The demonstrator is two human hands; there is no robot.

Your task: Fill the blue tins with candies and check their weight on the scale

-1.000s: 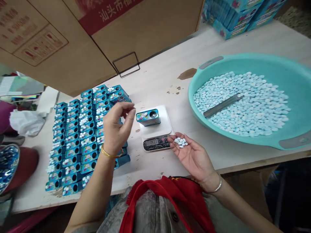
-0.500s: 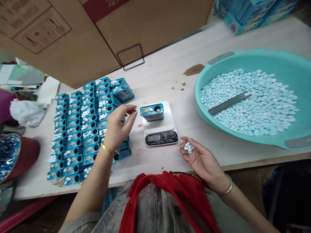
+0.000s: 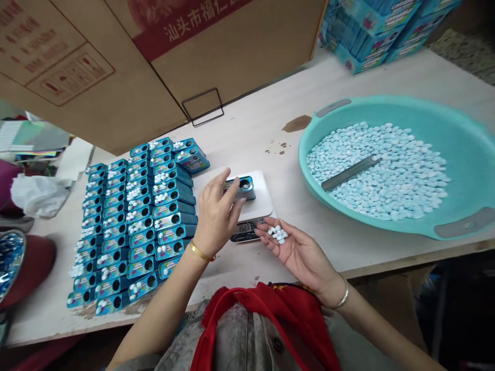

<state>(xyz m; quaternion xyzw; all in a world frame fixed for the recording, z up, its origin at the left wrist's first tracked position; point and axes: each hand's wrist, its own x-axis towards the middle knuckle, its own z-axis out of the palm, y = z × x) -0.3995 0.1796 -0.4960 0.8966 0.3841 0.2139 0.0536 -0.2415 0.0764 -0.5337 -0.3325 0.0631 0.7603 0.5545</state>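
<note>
A small blue candy tin (image 3: 246, 191) with a round hole in its top stands on a white digital scale (image 3: 263, 198). My left hand (image 3: 219, 211) reaches over the tin's left part, fingers apart around it, hiding that end; whether the fingertips touch it I cannot tell. Palm up, my right hand (image 3: 299, 252) is cupped by the scale's lower right corner. Several small pale candies (image 3: 277, 234) lie on its fingers. To the right, a turquoise basin (image 3: 309, 183) contains many pale blue candies (image 3: 402, 180) with a metal scoop (image 3: 350, 173) on top.
Rows of blue tins (image 3: 141, 239), many with candies on their lids, cover the table's left side. Behind stands a large cardboard box (image 3: 232, 56). Stacked blue packs (image 3: 367, 36) are at the back right. A red bucket (image 3: 36, 263) and crumpled white plastic (image 3: 38, 195) are far left.
My left hand has moved right, from beside the tin to over its left part. The right hand has shifted left with the candies, against the scale's corner. The camera view has also shifted.
</note>
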